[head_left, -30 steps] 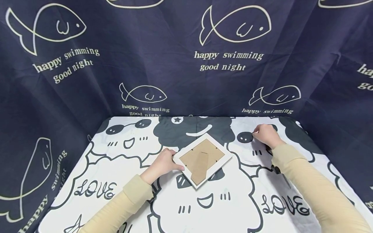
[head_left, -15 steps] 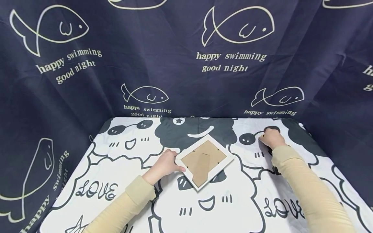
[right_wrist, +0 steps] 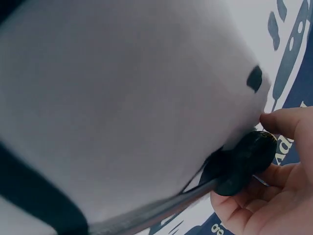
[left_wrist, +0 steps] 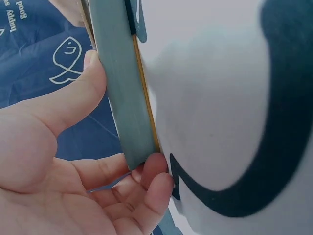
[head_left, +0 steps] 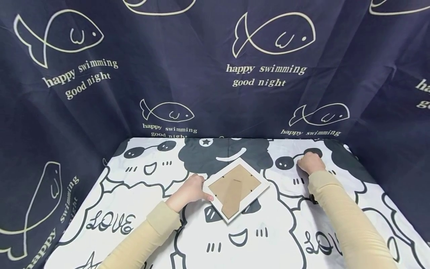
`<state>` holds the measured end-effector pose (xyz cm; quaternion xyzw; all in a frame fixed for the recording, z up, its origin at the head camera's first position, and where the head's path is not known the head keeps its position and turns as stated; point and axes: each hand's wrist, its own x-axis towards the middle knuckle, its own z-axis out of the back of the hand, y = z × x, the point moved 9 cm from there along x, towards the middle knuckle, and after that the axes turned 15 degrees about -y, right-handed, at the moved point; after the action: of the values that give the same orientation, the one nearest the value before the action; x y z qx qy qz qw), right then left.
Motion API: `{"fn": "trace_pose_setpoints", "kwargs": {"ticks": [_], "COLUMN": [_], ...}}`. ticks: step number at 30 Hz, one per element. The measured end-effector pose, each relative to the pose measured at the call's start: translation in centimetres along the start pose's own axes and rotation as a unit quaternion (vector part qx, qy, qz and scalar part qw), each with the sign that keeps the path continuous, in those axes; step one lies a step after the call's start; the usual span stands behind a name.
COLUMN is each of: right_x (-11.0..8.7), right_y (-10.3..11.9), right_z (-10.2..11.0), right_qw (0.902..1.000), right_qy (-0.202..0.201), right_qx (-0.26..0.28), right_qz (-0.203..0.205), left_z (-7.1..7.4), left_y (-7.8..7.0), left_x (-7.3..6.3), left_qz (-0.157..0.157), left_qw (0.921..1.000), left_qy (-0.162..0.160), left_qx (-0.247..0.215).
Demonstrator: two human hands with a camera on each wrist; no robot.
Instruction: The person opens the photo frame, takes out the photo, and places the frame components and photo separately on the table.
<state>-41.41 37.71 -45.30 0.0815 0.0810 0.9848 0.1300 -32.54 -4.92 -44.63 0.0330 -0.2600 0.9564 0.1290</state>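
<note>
A white picture frame (head_left: 219,201) lies turned diagonally, with its brown backing board (head_left: 250,183) and fold-out stand uppermost. Small black tabs sit around the board's edge. My left hand (head_left: 191,189) holds the frame by its left corner. In the left wrist view the thumb presses one face of the frame's side (left_wrist: 120,93) while the fingers curl round its lower end. My right hand (head_left: 310,163) is low over the cloth at the right rear, its fingers bent round what looks like a screwdriver (right_wrist: 247,156), with a black handle and metal shaft. The sleeve hides most of it in the head view.
A white cloth (head_left: 161,239) with black cartoon sheep covers the table. Dark blue curtains (head_left: 208,74) with fish drawings stand behind it and on both sides, close to the table's rear edge.
My right hand has shifted slightly right and nearer, and its forearm has swung left, so the tool's shaft is now hidden in the head view. The left hand keeps its hold on the frame.
</note>
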Motion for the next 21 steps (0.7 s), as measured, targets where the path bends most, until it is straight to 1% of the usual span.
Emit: {"fn": "trace_pose_setpoints", "kwargs": {"ticks": [5,9,12,17,21], "right_x": [0.1,0.3,0.2,0.1,0.1], "right_y": [-0.1,-0.1,-0.1,0.1,0.3], "right_z": [-0.6,-0.7,-0.7,-0.1,1.1], "right_qw": [0.9998,0.9997,0.9998,0.9996,0.9988], "right_qy": [0.0,-0.01,-0.004,0.023,0.03], "right_qx": [0.001,0.006,0.004,0.006,0.039], "right_qz": [-0.02,-0.024,-0.021,-0.014,-0.004], "left_z": [-0.1,-0.1,0.0,0.0,0.0], "left_y": [0.1,0.2,0.2,0.2,0.3], "left_x": [0.0,0.1,0.0,-0.1,0.0], "left_qz": [0.001,0.004,0.001,-0.002,0.007], "left_qw": [1.0,1.0,1.0,1.0,1.0], "left_qy": [0.0,-0.003,-0.006,-0.008,-0.006], "left_qx": [0.004,0.002,0.002,0.004,0.004]}}
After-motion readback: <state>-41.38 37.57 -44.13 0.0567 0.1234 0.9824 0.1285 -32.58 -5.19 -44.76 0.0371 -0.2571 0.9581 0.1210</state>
